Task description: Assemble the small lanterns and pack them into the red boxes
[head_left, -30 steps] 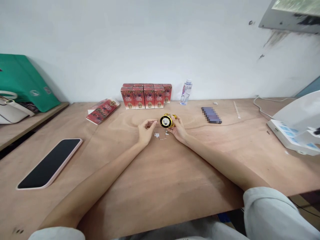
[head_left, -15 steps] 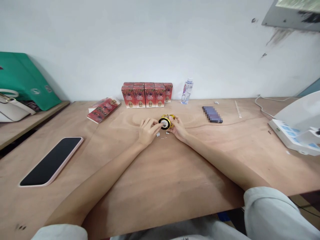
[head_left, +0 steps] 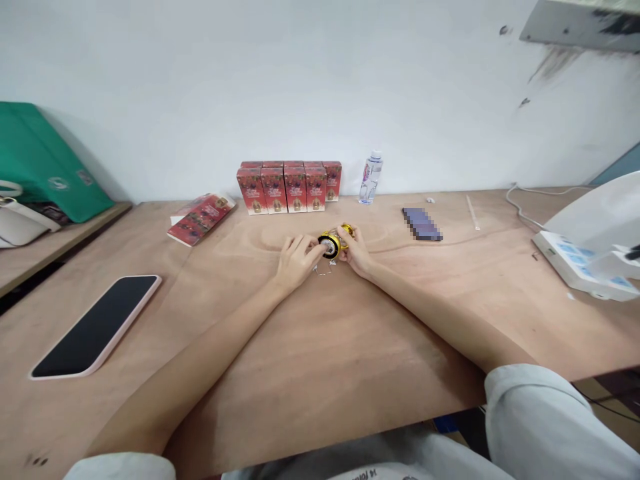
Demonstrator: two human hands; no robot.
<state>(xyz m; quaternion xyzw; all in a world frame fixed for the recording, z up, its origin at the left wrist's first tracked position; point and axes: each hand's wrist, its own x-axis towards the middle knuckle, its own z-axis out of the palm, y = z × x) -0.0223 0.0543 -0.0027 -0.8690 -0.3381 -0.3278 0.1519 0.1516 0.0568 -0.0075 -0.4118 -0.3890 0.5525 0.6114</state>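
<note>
A small gold lantern (head_left: 343, 245) lies on its side between my hands, its round black-rimmed base with a pale centre turned towards me. My right hand (head_left: 357, 252) is closed around the gold body from the right. At the base, my left hand (head_left: 297, 260) has its thumb and curled fingers pressed against the pale centre and left rim. Whether a small part is pinched there is too small to tell. Just below the lantern, a thin string with small white tags (head_left: 333, 263) rests on the tabletop.
Several red boxes (head_left: 296, 190) stand against the wall, with a water bottle (head_left: 371, 179) beside them. Flat red packets (head_left: 201, 219) lie to their left. A pink-edged phone (head_left: 97, 327), a dark phone (head_left: 422, 224), a thin white strip (head_left: 473, 213) and a power strip (head_left: 585, 267) are on the table.
The view has shifted slightly. The lantern's gold far end is tilted up a little more, and my right hand has shifted with it. My left hand stays at the base.
</note>
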